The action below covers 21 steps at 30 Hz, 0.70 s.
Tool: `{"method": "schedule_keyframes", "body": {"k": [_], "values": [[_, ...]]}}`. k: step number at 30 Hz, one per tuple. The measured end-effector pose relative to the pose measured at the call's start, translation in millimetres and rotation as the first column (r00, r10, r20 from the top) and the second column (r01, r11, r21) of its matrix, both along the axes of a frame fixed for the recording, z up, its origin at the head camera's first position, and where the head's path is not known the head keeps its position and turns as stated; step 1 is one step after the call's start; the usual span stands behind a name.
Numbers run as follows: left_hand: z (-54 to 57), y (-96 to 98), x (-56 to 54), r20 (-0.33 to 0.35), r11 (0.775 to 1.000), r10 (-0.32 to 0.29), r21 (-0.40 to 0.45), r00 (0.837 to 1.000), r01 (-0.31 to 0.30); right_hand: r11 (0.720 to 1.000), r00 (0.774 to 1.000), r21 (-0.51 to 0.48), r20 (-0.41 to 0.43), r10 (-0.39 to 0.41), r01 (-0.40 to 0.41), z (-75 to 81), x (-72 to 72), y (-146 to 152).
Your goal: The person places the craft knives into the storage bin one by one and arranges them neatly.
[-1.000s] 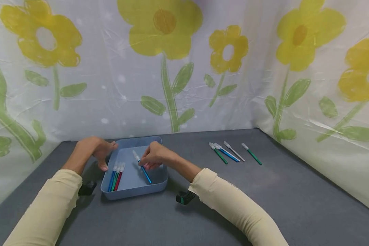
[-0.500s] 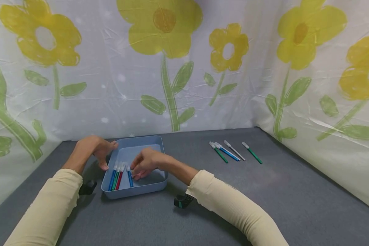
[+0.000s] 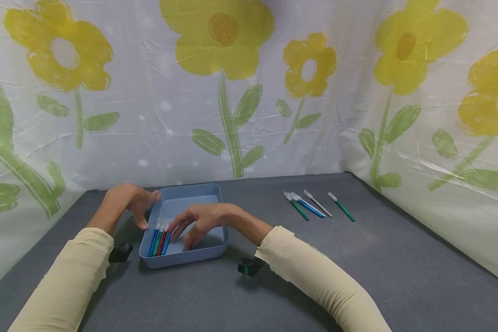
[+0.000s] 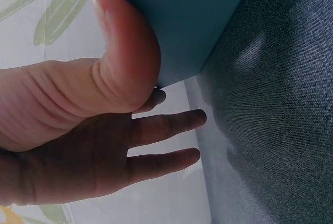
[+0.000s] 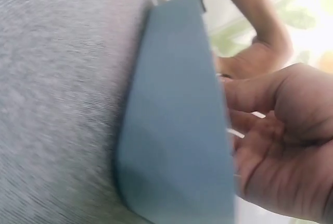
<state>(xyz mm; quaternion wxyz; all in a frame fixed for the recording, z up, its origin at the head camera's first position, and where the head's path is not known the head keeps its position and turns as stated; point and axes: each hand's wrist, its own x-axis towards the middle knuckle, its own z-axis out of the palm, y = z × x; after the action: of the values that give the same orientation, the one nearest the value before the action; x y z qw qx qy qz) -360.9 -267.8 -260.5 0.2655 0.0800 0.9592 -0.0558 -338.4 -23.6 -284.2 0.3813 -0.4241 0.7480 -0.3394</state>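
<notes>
Inside the blue-grey tray (image 3: 186, 263), several slim felt-tip pens with clear-white caps lie side by side at the left: blue, green, a red pen (image 3: 161, 243) and another blue pen (image 3: 166, 243). My right hand (image 3: 205, 221) is over the tray, fingers extended beside that last blue pen and thumb apart; whether a fingertip touches it cannot be told. My left hand (image 3: 133, 203) rests along the tray's left side. In the left wrist view its thumb (image 4: 127, 52) lies against the outer wall, with other fingers stretched out. The right wrist view hides the pens behind the tray wall (image 5: 171, 120).
On the grey tabletop (image 3: 299, 276), to the right of the tray, lie more pens: a green pen (image 3: 299, 210), blue ones (image 3: 309, 207), a grey pen (image 3: 317, 204) and another green pen (image 3: 345, 210). A flower-printed curtain (image 3: 157, 147) stands behind the table.
My right hand has brought the blue pen leftward against the row beside the red one, and its fingers have loosened from it. My left hand stays at the tray's side.
</notes>
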Motion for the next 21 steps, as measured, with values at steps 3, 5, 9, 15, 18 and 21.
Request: {"method": "schedule_keyframes", "body": {"k": [3, 5, 9, 15, 18, 21], "values": [[-0.4, -0.1, -0.4, -0.005, 1.0, 0.004, 0.003, 1.0, -0.004, 1.0, 0.999, -0.018, -0.043, -0.023, 0.023, 11.6, -2.8, 7.6], [-0.5, 0.2, -0.6, -0.002, 1.0, 0.014, 0.01, 1.0, -0.014, 0.997, 0.995, -0.045, -0.07, -0.066, 0.063, 21.4, -5.5, 14.9], [0.4, 0.8, -2.2, 0.012, 0.999, 0.011, 0.035, 1.0, -0.011, 0.982, 0.978, -0.103, -0.12, -0.168, 0.156, 46.0, -15.4, 37.9], [1.8, -1.7, 0.6, 0.016, 0.997, 0.004, 0.077, 1.0, -0.006, 0.915, 0.92, -0.233, -0.136, -0.367, 0.33, 80.1, -33.9, 90.2], [1.3, -1.5, 2.7, 0.013, 0.997, 0.009, 0.078, 1.0, -0.01, 0.88, 0.887, -0.281, -0.152, -0.435, 0.383, 90.6, -41.3, 120.1], [-0.3, -0.1, 3.4, 0.008, 0.998, 0.017, 0.064, 1.0, -0.018, 0.847, 0.855, -0.313, -0.16, -0.493, 0.43, 97.6, -46.8, 147.0]]}}
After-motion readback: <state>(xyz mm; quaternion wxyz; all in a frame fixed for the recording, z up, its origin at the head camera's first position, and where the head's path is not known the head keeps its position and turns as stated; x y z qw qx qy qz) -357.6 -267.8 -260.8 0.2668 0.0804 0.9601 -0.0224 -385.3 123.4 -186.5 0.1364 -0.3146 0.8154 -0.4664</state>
